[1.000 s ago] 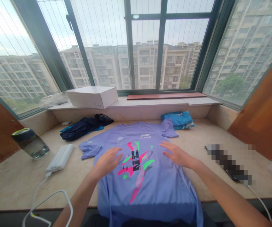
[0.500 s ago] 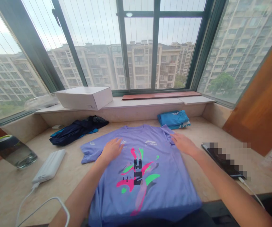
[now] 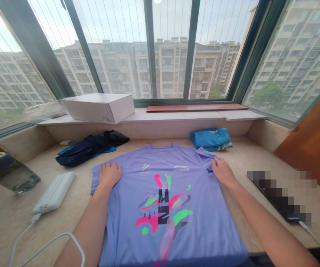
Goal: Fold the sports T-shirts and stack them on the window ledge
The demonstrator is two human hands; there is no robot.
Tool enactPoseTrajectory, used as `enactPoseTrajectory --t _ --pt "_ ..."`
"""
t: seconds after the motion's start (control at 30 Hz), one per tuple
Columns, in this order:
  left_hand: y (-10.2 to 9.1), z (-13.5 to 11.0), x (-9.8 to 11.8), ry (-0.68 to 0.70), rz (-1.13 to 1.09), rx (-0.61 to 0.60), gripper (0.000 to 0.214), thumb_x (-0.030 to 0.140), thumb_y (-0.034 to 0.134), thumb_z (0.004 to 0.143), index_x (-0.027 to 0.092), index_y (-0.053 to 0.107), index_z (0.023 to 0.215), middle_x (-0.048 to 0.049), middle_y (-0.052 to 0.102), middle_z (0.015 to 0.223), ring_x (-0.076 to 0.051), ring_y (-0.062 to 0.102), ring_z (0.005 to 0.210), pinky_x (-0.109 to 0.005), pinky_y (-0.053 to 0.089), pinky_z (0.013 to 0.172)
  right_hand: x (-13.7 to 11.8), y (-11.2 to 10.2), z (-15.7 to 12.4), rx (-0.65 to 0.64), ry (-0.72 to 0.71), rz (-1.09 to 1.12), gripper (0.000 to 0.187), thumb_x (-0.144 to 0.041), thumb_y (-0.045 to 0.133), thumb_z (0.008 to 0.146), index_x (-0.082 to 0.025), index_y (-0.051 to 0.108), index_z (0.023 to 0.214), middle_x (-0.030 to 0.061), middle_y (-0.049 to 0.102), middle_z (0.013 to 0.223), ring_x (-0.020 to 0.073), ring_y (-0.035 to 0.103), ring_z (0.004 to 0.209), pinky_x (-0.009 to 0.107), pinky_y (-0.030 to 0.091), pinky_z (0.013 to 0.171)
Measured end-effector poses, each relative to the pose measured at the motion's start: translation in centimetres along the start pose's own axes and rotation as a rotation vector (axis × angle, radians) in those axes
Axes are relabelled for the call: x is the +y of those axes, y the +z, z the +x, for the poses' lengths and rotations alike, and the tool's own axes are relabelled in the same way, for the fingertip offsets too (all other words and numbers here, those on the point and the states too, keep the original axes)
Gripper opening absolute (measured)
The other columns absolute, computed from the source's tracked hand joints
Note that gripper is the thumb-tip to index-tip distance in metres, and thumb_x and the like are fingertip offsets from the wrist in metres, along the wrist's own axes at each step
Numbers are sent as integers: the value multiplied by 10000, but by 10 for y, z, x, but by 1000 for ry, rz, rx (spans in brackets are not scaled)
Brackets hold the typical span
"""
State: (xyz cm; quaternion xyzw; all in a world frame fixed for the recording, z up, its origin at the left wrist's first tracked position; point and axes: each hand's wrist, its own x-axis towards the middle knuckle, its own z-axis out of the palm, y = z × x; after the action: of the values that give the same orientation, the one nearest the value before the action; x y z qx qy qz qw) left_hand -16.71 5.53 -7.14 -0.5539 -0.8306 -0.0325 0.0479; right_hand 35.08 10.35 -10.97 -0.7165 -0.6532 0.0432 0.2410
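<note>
A purple T-shirt [image 3: 132,207] with a pink, green and black print lies spread on the counter, its collar toward the window. My left hand [image 3: 110,174] rests flat on the sleeve at the left, fingers stretched out and a little apart. On the other side, my right hand [image 3: 223,171] has its fingers closed on the edge of the right sleeve, which is bunched and folded there. The fingertips of that hand are partly hidden. The shirt's hem hangs over the counter's front edge.
Dark blue folded clothing [image 3: 86,150] and a blue folded garment [image 3: 211,139] lie behind the shirt. A bottle [image 3: 12,174] and a white power bank [image 3: 54,193] with a cable are at left, a phone [image 3: 274,196] at right. A white box [image 3: 98,109] stands on the sill.
My left hand has moved left from the chest logo onto the left sleeve. My right hand has curled its fingers onto the right sleeve's edge. The view has shifted slightly.
</note>
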Motion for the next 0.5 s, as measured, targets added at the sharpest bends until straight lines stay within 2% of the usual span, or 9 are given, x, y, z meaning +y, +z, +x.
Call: enactPoseTrajectory --t 0.1,0.17,0.2,0.27,0.33,0.4,0.5 --pt "5 0 1 -12 12 -2 575 390 350 975 11 606 1323 -303 531 1437 -431 448 1387 -526 367 1103 -16 1 1 139 25 78 603 -406 302 1023 -16 523 1426 262 588 1374 328 564 1287 477 443 1095" --pt "6 0 3 -11 16 5 579 404 355 967 26 613 1322 -293 536 1434 -424 457 1377 -516 371 1099 -32 -1 -8 215 -169 186 593 -420 368 1011 -77 490 1478 229 540 1451 328 500 1361 507 402 1142" --pt "5 0 3 -11 17 12 579 409 353 966 33 618 1318 -288 540 1431 -417 471 1364 -508 379 1092 -40 -3 -14 194 -338 230 571 -411 416 1002 -125 491 1490 200 524 1480 321 475 1387 513 386 1159" --pt "2 0 1 -17 21 34 567 410 342 969 48 635 1292 -276 568 1399 -400 506 1326 -491 397 1075 -54 -7 -27 11 -695 256 525 -372 494 989 -220 509 1491 141 528 1500 297 477 1394 500 398 1161" --pt "-1 -1 -3 -48 29 65 532 383 326 977 71 659 1250 -263 609 1343 -385 535 1287 -487 403 1063 -62 -10 -38 -184 -879 237 491 -345 525 987 -282 531 1474 103 545 1495 278 510 1372 479 434 1136" --pt "-5 -3 -10 -97 39 98 490 344 325 980 90 678 1207 -259 648 1282 -386 552 1257 -504 405 1046 -62 -12 -43 -255 -872 222 471 -346 525 991 -299 546 1459 91 535 1506 275 514 1369 475 443 1129" --pt "-7 -5 -18 -215 36 109 442 309 373 962 70 691 1155 -292 669 1219 -410 582 1213 -521 432 990 -57 -10 -45 -241 -745 179 468 -350 522 985 -293 555 1448 87 541 1494 286 514 1360 492 413 1150"
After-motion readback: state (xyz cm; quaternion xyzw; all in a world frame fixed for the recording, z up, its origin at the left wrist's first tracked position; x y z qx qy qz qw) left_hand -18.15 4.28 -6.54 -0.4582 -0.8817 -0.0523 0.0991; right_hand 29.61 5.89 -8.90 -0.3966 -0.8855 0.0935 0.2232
